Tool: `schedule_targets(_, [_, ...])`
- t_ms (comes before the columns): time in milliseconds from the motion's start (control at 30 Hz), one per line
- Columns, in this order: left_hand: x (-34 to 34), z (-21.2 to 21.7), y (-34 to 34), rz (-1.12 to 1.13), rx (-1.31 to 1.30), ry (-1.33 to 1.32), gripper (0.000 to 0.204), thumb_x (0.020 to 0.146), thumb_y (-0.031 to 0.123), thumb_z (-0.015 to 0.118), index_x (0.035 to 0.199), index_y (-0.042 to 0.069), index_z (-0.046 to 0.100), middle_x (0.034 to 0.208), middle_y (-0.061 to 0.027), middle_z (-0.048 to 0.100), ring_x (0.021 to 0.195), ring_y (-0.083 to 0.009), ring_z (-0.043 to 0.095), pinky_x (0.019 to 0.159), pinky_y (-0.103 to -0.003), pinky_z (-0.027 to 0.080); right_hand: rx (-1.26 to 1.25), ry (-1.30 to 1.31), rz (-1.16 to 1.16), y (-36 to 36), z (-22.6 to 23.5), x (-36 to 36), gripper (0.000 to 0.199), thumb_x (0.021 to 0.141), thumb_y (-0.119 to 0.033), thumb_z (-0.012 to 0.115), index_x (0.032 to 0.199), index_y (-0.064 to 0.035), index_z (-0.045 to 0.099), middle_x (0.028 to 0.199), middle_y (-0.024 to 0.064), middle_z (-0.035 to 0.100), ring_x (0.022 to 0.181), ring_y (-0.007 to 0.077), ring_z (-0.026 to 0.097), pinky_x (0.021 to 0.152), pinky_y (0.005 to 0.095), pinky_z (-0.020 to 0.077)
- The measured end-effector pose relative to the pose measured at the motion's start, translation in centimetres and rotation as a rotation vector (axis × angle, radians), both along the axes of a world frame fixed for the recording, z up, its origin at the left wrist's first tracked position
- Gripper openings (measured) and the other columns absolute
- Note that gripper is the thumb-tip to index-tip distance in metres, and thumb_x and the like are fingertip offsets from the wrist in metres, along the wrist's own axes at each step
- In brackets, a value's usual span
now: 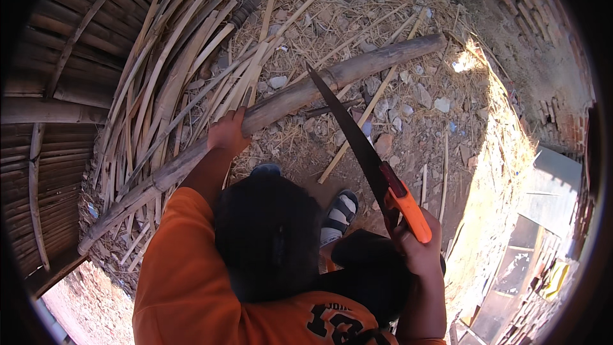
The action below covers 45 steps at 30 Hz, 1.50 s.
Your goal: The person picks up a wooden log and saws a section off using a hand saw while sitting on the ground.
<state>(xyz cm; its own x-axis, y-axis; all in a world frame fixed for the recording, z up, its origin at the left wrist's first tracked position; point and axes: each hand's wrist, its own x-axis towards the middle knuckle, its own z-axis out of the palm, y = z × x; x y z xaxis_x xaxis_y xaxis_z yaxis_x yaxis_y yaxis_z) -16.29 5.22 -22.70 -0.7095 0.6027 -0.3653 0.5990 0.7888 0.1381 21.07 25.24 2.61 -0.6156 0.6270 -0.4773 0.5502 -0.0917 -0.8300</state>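
A long greyish bamboo pole [287,101] lies slantwise across the ground, from the lower left to the upper right. My left hand [228,133] is on the pole near its middle, fingers curled over its top. In my right hand [418,243] is a hand saw [357,139], gripped by its orange and dark red handle. The dark blade points up and to the left, and its tip overlaps the pole to the right of my left hand. Whether the teeth touch the pole, I cannot tell.
Split bamboo strips [169,76] are heaped at the left, partly under the pole. Straw, stones and loose strips litter the ground. A slatted wall [70,45] stands left, a brick wall [543,45] right. My sandalled foot [340,216] is below the pole.
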Motion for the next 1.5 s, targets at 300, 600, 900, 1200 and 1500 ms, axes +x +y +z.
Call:
schedule_targets(300, [-0.6, -0.1, -0.8, -0.001, 0.003, -0.019, 0.094, 0.075, 0.038, 0.085, 0.155, 0.021, 0.038, 0.136, -0.0108, 0.059, 0.120, -0.0331, 0.065, 0.099, -0.048, 0.054, -0.068, -0.097, -0.002, -0.3, 0.1, -1.8, 0.022, 0.085, -0.009, 0.067, 0.105, 0.0008, 0.067, 0.081, 0.0062, 0.064, 0.072, 0.0139, 0.060, 0.068, 0.0323, 0.0489])
schedule_targets(600, [-0.5, -0.3, -0.4, -0.002, -0.005, -0.048, 0.096, 0.074, 0.038, 0.085, 0.156, 0.022, 0.038, 0.138, -0.0101, 0.059, 0.122, -0.0316, 0.064, 0.100, -0.047, 0.055, 0.278, -0.041, 0.220, -0.4, -6.8, -8.9, 0.020, 0.083, -0.011, 0.068, 0.097, 0.0025, 0.064, 0.075, 0.0075, 0.063, 0.069, 0.0162, 0.062, 0.065, 0.0346, 0.0494])
schedule_targets(900, [0.0, -0.1, 0.1, -0.012, -0.005, -0.060, 0.097, 0.074, 0.039, 0.085, 0.157, 0.021, 0.037, 0.138, -0.0111, 0.060, 0.122, -0.0320, 0.065, 0.101, -0.047, 0.054, -0.011, -0.045, 0.027, -1.5, 2.2, 0.4, 0.024, 0.082, -0.007, 0.059, 0.102, 0.0026, 0.067, 0.076, 0.0020, 0.063, 0.063, 0.0099, 0.057, 0.058, 0.0279, 0.0466])
schedule_targets(1200, [0.4, 0.6, -0.4, -0.001, -0.009, -0.004, 0.095, 0.074, 0.038, 0.084, 0.155, 0.020, 0.038, 0.136, -0.0103, 0.061, 0.120, -0.0323, 0.066, 0.099, -0.048, 0.055, 0.077, -0.085, 0.038, 0.3, 2.7, 0.1, 0.022, 0.082, -0.007, 0.066, 0.101, 0.0034, 0.068, 0.079, 0.0052, 0.065, 0.069, 0.0117, 0.060, 0.066, 0.0287, 0.0502])
schedule_targets(1500, [1.0, -1.5, -0.6, -0.012, 0.051, 0.032, 0.092, 0.076, 0.038, 0.083, 0.155, 0.021, 0.039, 0.138, -0.0101, 0.059, 0.119, -0.0335, 0.065, 0.100, -0.048, 0.054, 0.041, 0.012, -0.040, 1.2, -9.2, -6.5, 0.016, 0.084, -0.009, 0.065, 0.096, -0.0003, 0.063, 0.075, 0.0032, 0.063, 0.062, 0.0115, 0.059, 0.058, 0.0278, 0.0466])
